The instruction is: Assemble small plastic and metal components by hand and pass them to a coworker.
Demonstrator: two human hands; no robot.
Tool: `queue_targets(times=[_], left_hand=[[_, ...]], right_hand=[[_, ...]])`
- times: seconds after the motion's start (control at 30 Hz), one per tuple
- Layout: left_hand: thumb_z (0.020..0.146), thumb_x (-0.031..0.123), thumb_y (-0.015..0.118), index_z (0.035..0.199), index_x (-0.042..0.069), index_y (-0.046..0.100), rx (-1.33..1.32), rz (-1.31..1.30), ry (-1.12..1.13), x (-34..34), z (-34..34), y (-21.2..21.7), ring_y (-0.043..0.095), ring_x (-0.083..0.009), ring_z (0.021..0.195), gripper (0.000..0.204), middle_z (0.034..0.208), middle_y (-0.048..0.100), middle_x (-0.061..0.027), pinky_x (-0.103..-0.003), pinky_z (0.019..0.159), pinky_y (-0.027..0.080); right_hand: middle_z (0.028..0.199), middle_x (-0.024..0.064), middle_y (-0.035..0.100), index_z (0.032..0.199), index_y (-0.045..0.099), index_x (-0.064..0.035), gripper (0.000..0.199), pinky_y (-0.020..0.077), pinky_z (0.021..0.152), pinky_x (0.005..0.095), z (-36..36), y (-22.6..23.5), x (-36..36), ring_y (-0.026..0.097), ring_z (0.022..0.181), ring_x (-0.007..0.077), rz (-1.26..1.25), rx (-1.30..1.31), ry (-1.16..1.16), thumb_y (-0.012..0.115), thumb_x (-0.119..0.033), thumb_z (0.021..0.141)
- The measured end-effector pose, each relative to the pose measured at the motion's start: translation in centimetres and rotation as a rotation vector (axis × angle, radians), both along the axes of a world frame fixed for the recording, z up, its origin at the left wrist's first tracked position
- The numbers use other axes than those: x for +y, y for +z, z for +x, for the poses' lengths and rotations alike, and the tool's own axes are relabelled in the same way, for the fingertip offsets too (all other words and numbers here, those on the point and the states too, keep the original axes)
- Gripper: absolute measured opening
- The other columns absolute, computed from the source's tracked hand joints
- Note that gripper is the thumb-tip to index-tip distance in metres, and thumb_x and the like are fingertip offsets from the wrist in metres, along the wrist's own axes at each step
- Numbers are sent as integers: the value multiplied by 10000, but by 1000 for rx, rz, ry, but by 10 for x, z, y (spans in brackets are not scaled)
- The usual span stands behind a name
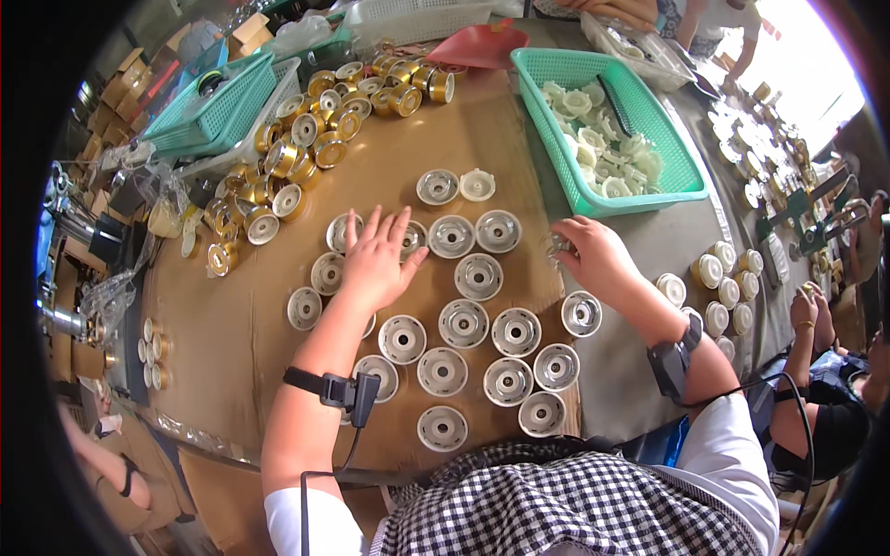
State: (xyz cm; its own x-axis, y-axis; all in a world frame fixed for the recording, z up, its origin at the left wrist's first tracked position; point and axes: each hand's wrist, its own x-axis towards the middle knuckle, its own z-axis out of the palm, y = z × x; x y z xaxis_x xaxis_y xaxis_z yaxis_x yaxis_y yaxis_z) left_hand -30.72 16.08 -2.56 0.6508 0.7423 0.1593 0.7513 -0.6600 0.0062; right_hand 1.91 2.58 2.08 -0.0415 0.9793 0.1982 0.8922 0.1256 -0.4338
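Observation:
Several round white dish-shaped parts with a silvery inside and a small centre hole lie face up in loose rows before me. My left hand is spread palm down over the upper left ones, fingers apart, hiding some of them; it holds nothing. To the right of the rows, my right hand is closed in a pinch. Between its fingertips shows a small silvery piece, too small to name. A white plastic toothed disc lies beside the farthest dish-shaped part.
Gold-rimmed round parts are heaped at the far left of the brown cardboard. A green basket of white plastic pieces stands far right, near a red dustpan. White round parts stand right, beside a co-worker's hands.

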Motion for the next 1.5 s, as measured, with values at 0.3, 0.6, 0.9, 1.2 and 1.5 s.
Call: queue_targets(times=[0.3, 0.6, 0.9, 1.2, 1.5], left_hand=[[1051, 548, 393, 1624, 100, 233, -53, -70, -67, -34, 20, 4, 377, -354, 1481, 744, 1557, 470, -160, -615, 1247, 62], [1051, 339, 474, 1613, 81, 289, -405, -159, -149, -142, -20, 49, 314, -352, 1519, 645, 1633, 351, -164, -569, 1244, 120], [1015, 249, 552, 1614, 7, 209, -279, -353, -94, -196, -29, 17, 242, -344, 1551, 731, 1656, 304, -162, -583, 1249, 115], [1015, 359, 531, 1624, 18, 187, -158, -169, -51, -204, -32, -2, 223, -333, 1559, 778, 1664, 302, -147, -602, 1252, 59], [1020, 402, 524, 1618, -4, 186, -193, -128, -56, -199, -15, -6, 213, -338, 1562, 798, 1655, 310, -172, -596, 1251, 32]], right_hand=[[950, 142, 648, 980, 689, -37, 172, 558, 762, 435, -103, 29, -32, 663, 872, 359, 77, 397, 349, 696, -9, 810], [1066, 37, 667, 994, 713, -65, 287, 492, 933, 401, -156, -42, -61, 585, 1072, 262, 232, 4, 452, 691, -162, 725], [1238, 93, 611, 1030, 721, -57, 307, 428, 1046, 432, -156, -28, -82, 510, 1224, 284, 75, -156, 548, 713, -184, 750], [784, 130, 631, 908, 709, -62, 110, 523, 667, 435, -40, 81, -254, 649, 758, 340, -509, 28, 402, 668, -158, 874], [915, 132, 762, 1009, 763, -32, 250, 542, 695, 391, 51, -22, -468, 710, 776, 302, -1454, -109, 73, 685, -194, 836]])
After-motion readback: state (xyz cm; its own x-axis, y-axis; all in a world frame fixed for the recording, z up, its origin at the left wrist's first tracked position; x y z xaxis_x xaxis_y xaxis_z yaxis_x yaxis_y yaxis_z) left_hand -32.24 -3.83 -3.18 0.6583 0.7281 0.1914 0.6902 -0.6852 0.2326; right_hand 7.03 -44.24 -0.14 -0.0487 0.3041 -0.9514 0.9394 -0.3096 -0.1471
